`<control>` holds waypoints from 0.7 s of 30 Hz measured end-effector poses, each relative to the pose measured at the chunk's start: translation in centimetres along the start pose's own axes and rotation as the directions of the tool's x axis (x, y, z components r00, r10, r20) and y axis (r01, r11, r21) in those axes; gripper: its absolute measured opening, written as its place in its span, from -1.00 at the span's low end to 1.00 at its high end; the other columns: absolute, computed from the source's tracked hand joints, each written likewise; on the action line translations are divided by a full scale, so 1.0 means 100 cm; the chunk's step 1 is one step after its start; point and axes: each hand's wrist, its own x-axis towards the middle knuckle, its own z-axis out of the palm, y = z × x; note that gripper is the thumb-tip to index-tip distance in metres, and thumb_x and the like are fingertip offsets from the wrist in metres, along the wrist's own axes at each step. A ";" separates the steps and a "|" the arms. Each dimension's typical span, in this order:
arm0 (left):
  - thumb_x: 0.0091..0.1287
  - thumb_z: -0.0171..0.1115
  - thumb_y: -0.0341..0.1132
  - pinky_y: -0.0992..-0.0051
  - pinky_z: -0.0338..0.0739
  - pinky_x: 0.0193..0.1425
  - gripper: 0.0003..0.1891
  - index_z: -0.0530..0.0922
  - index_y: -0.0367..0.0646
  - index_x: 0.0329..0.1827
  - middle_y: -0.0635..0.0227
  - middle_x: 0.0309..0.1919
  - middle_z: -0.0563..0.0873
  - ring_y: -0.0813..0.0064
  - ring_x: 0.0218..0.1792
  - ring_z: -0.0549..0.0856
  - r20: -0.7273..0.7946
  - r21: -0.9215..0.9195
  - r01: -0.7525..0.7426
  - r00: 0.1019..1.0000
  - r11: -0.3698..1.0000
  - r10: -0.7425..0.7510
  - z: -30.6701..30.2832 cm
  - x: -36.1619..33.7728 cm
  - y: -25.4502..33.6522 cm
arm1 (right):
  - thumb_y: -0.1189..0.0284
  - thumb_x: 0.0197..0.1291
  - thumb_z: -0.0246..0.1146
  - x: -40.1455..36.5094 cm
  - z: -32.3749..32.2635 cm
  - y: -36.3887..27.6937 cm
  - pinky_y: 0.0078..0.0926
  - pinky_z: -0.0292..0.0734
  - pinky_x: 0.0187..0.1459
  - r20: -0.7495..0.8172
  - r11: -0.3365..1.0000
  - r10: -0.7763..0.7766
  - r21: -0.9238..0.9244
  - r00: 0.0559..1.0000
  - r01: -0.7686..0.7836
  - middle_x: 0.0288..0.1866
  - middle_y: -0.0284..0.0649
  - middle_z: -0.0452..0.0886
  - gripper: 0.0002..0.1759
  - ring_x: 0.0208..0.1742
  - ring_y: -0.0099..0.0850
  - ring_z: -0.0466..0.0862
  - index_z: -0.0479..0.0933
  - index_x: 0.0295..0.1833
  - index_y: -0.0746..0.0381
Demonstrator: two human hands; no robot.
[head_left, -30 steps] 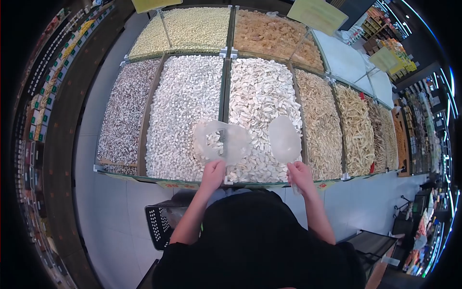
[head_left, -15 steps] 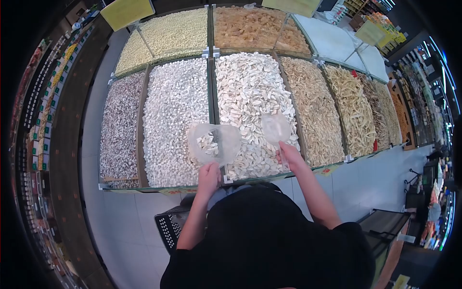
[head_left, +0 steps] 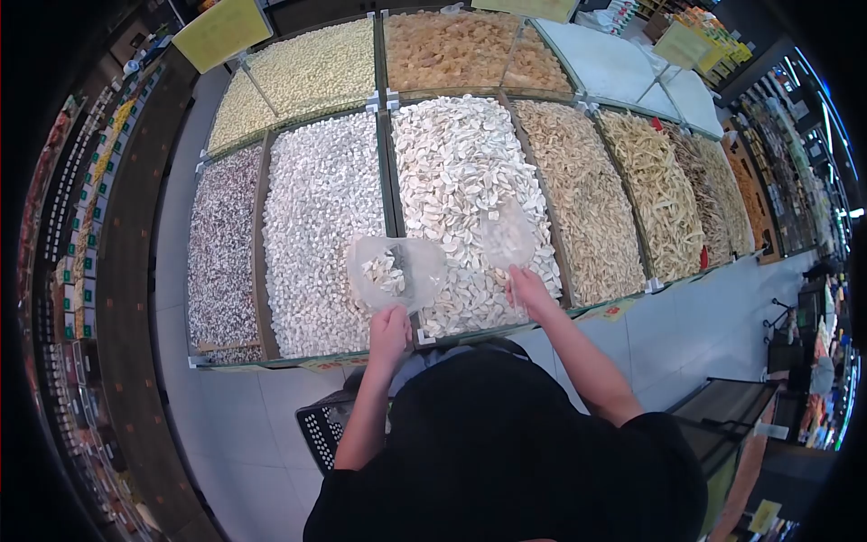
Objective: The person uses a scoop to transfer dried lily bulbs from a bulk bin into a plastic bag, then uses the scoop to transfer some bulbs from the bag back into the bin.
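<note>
My left hand (head_left: 389, 327) is closed on the gathered edge of a translucent plastic bag (head_left: 425, 269). Pale dried slices (head_left: 386, 275) lie inside the bag's left part. The bag hangs over the divider between two front bins. My right hand (head_left: 530, 292) grips a clear plastic scoop (head_left: 511, 239), its round bowl pointing away from me. Under and around the scoop spread the white, flat slices (head_left: 461, 163) of the middle bin, and a few show at the bowl's far end.
To the left is a bin of small white cubes (head_left: 321, 199). Right of the middle bin are bins of tan pieces (head_left: 582, 208) and yellowish strips (head_left: 655, 181). Behind stand bins of cream beads (head_left: 302, 68) and amber lumps (head_left: 470, 50). A black basket (head_left: 316, 432) sits by my left side.
The scoop and my right hand have shifted slightly left, and some slices now show at the bowl's far end. The bag stays in my left hand, and the view has turned a little.
</note>
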 end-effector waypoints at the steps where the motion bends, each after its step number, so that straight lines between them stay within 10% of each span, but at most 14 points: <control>1: 0.50 0.04 -0.30 0.58 0.27 -0.57 -0.65 0.42 -0.15 -0.54 0.49 -0.68 0.44 0.65 -0.66 0.46 -0.002 0.008 0.001 1.000 1.000 -0.001 -0.001 -0.001 -0.001 | 0.07 0.51 0.14 0.000 -0.002 -0.001 -0.44 0.49 -0.49 0.023 0.999 0.019 0.049 1.000 -0.020 -0.42 -0.28 0.55 -0.61 -0.54 -0.47 0.55 0.43 -0.11 0.22; 21: 0.52 0.03 -0.32 0.58 0.31 -0.54 -0.66 0.44 -0.16 -0.52 0.49 -0.67 0.45 0.68 -0.65 0.44 -0.004 -0.032 -0.090 0.996 0.995 0.090 -0.006 -0.012 -0.006 | 0.09 0.54 0.07 -0.050 -0.001 -0.003 -0.44 0.44 -0.52 -0.044 0.998 -0.055 0.010 0.998 0.056 -0.42 -0.29 0.54 -0.62 -0.55 -0.47 0.53 0.43 -0.09 0.22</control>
